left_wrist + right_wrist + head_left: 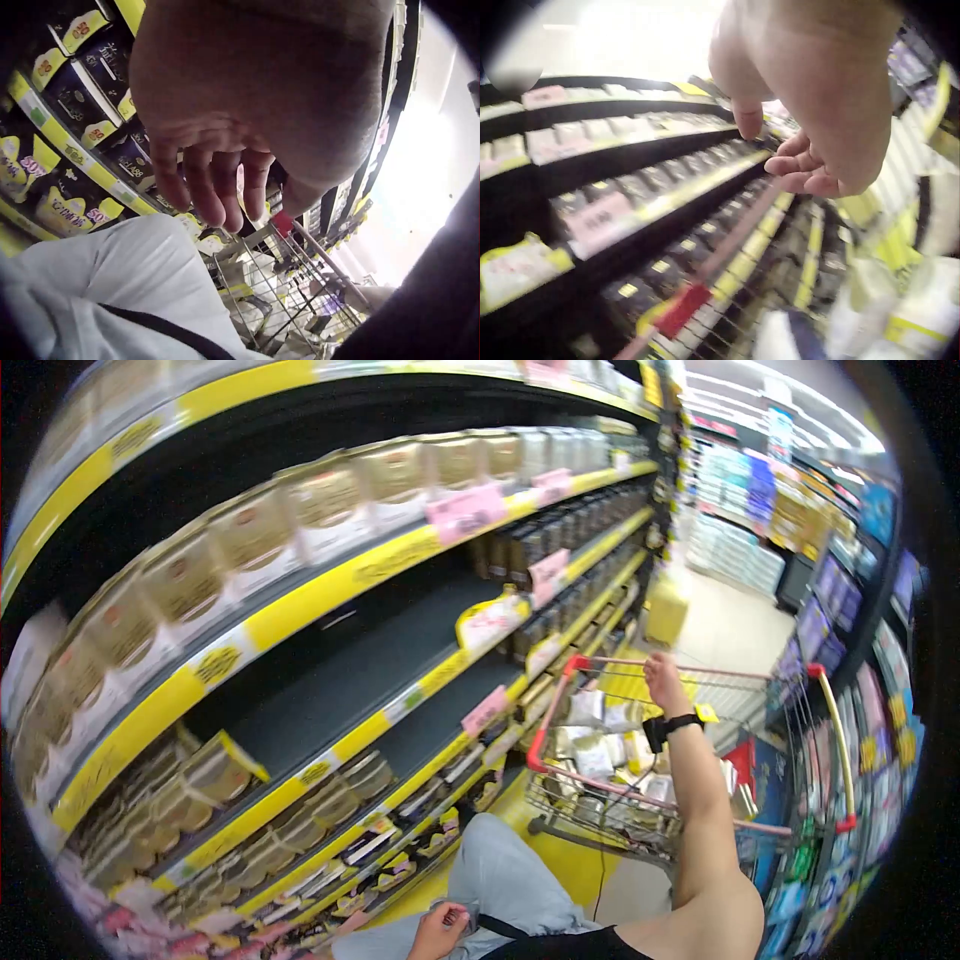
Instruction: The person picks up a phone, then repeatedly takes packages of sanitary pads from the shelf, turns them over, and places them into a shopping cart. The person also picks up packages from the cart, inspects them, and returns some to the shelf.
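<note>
My right hand (662, 682), with a dark band on its wrist, reaches forward over the shopping cart (540, 764). It overlaps the far rail in the head view. In the right wrist view the right hand (817, 112) has loosely bent fingers and a thumb held apart, the cart's rail (739, 232) running up to the fingertips. My left hand (440, 930) hangs beside my bent leg. Its fingers hang loosely curled in the left wrist view, and the left hand (247, 112) holds nothing. White and yellow packs (592, 756) lie heaped in the cart.
Left of me, shelves (330, 630) carry gold-and-white pouches (250, 530), dark packs and pink price cards (465, 510). Another stocked shelf (880, 720) lines the right side. The aisle floor (735, 610) runs ahead past a yellow block (666, 610).
</note>
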Motion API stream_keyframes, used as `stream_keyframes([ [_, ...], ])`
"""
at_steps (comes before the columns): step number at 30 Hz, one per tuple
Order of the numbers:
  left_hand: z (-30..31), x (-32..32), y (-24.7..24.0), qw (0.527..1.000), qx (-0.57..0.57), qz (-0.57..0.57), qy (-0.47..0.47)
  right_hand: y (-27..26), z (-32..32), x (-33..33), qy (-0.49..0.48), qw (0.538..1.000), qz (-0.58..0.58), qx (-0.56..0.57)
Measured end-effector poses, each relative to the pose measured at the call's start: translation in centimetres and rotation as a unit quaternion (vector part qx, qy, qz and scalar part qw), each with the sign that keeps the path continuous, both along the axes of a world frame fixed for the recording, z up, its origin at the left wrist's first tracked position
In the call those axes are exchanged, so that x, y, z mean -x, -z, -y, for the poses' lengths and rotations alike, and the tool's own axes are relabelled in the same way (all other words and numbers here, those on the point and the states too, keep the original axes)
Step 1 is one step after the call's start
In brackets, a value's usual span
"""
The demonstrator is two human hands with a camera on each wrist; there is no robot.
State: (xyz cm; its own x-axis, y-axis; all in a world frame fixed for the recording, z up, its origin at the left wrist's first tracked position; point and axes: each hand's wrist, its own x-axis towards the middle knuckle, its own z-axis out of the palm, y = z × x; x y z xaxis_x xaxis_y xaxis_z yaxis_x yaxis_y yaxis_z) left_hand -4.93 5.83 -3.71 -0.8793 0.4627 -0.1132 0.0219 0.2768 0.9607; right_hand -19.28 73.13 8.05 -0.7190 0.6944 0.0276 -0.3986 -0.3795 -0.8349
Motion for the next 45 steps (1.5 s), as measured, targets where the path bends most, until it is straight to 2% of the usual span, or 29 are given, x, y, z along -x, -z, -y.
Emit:
stream_keyframes([
  [1,-0.7,0.3,-0.8,0.999,0.013,-0.03,0.016,3.3,-1.7,-1.2,0.059,0.994,0.091,-0.015],
  [3,-2.2,0.1,-3.0,0.994,0.039,-0.093,0.037,15.5,-6.4,-2.8,0.118,0.946,0.283,-0.105],
  [4,-2.8,0.5,-3.0,0.996,0.034,-0.077,0.042,17.4,-5.5,-3.4,0.144,0.887,0.407,-0.165],
  [5,-3.1,0.3,-2.9,0.997,0.033,-0.054,0.048,18.1,-4.6,-4.3,0.081,0.812,0.48,-0.321],
  [6,-2.9,-0.2,-2.8,0.998,0.033,-0.028,0.051,17.9,-3.5,-5.5,0.007,0.705,0.536,-0.464],
  [7,-2.6,-0.6,-2.8,0.998,0.045,-0.022,0.05,13.0,0.0,-5.9,-0.046,0.731,0.562,-0.385],
  [10,-2.6,-1.0,-2.7,0.998,0.062,-0.015,0.027,12.4,2.3,-3.4,-0.068,0.744,0.471,-0.47],
  [13,-1.7,-1.9,-2.6,0.999,0.031,-0.004,-0.005,8.1,7.2,-2.7,-0.216,0.708,0.544,-0.394],
  [17,-0.6,-2.8,-3.2,0.999,0.022,-0.014,-0.028,10.4,8.2,-2.2,-0.268,0.727,0.519,-0.361],
  [20,0.1,-3.0,-2.7,0.999,0.018,-0.029,-0.036,11.4,8.9,-2.6,-0.246,0.741,0.49,-0.387],
  [24,0.3,-2.4,-2.1,0.998,0.037,-0.051,-0.028,11.2,10.2,-1.5,-0.24,0.784,0.456,-0.346],
  [25,0.5,-1.8,-1.3,0.998,0.044,-0.052,-0.019,12.0,10.2,-0.7,-0.227,0.76,0.47,-0.388],
  [28,0.4,-1.8,-1.2,0.997,0.058,-0.053,0.001,13.0,12.3,-0.5,-0.241,0.626,0.472,-0.572],
  [29,0.3,-1.8,-1.5,0.997,0.063,-0.055,0.006,12.9,12.8,-0.7,-0.28,0.635,0.485,-0.532],
  [30,0.3,-1.9,-1.5,0.997,0.056,-0.052,0.007,12.6,13.3,-1.1,-0.293,0.608,0.478,-0.562],
  [32,0.3,-1.9,-1.6,0.998,0.042,-0.046,0.008,11.3,15.2,-1.9,-0.283,0.48,0.519,-0.649],
  [33,0.4,-2.0,-1.6,0.998,0.043,-0.051,0.004,13.3,14.4,-1.8,-0.293,0.521,0.502,-0.626],
  [36,1.1,-2.4,-1.8,0.997,0.046,-0.059,-0.003,6.4,18.4,-3.8,-0.348,0.663,0.535,-0.391],
  [37,1.5,-2.6,-1.4,0.997,0.046,-0.058,-0.006,7.6,17.7,-3.1,-0.352,0.626,0.548,-0.429],
  [40,2.2,-3.2,-0.7,0.998,0.047,-0.05,-0.015,13.5,15.8,-1.3,-0.238,0.524,0.495,-0.651],
  [41,2.5,-3.3,-0.6,0.997,0.049,-0.048,-0.018,14.3,15.4,-1.0,-0.245,0.545,0.485,-0.638],
  [45,3.3,-3.3,-0.7,0.998,0.031,-0.043,-0.03,12.0,17.0,-1.5,-0.403,0.612,0.506,-0.454],
])
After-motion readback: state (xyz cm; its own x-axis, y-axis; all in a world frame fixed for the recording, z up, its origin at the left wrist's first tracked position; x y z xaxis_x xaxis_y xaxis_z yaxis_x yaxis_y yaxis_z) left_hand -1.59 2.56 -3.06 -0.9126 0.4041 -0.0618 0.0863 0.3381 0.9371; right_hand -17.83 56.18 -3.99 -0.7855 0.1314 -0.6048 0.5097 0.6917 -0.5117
